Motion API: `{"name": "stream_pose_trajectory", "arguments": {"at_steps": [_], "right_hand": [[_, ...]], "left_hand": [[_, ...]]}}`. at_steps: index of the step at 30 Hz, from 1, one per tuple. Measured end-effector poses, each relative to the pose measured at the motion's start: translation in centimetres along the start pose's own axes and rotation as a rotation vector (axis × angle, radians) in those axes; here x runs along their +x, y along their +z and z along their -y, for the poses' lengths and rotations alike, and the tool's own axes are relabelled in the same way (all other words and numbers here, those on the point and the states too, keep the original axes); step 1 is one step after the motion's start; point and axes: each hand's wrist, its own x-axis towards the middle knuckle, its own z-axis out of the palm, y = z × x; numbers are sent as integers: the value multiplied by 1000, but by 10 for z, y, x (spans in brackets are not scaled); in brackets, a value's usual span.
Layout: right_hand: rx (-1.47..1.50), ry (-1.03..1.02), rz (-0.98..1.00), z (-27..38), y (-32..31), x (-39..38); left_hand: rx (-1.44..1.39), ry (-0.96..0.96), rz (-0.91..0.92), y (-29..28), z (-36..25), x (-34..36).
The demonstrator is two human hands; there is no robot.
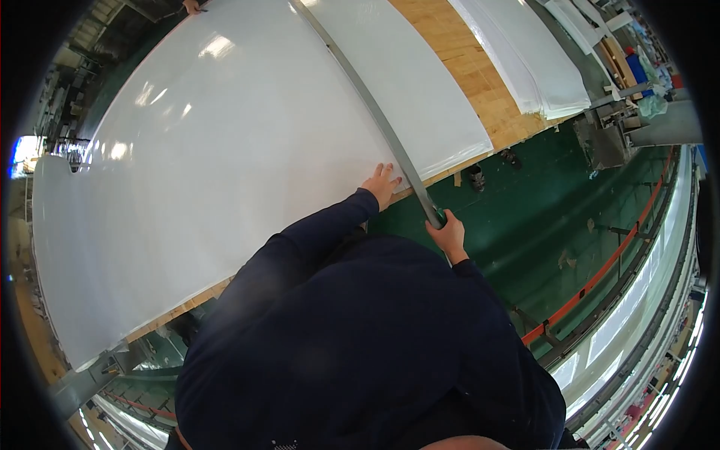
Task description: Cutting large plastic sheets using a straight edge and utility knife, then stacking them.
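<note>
A large glossy white sheet (217, 142) covers most of the wooden table (517, 129). Across it runs a long grey metal straightedge (367, 97), its near end jutting past the table's edge. My left hand (382, 185) lies open on the sheet, fingers spread, just left of the straightedge and close to the table's edge. Beyond that edge, my right hand (450, 236) is closed around a small green tool (440, 217) beside the straightedge's near end. Most of the tool is hidden by the fingers, so its exact kind does not show.
At the far left edge of the sheet, another person's hand (192, 6) touches it. A stack of white sheets (525, 60) lies farther right on the table. To my right, an orange rail (600, 274) runs above the green floor (510, 217). Shoes (478, 178) show beneath the table edge.
</note>
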Motion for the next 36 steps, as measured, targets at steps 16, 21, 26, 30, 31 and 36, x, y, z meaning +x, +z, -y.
{"name": "stream_pose_trajectory", "arguments": {"at_steps": [16,21,26,30,31,36], "right_hand": [[-8,-34,19,-6,13,-3],[-8,-26,27,-7,12,-2],[-16,-39,11,-6,13,-1],[-32,-19,16,-7,12,-2],[-23,-29,11,-7,12,-1],[-26,11,25,-9,12,-2]], "left_hand": [[2,-59,48,-1,-6,8],[3,-48,4,8,-4,9],[30,-15,-82,9,2,13],[-526,-294,-416,3,35,12],[-615,-404,-624,2,47,10],[-610,-1017,-1007,-25,165,-31]]}}
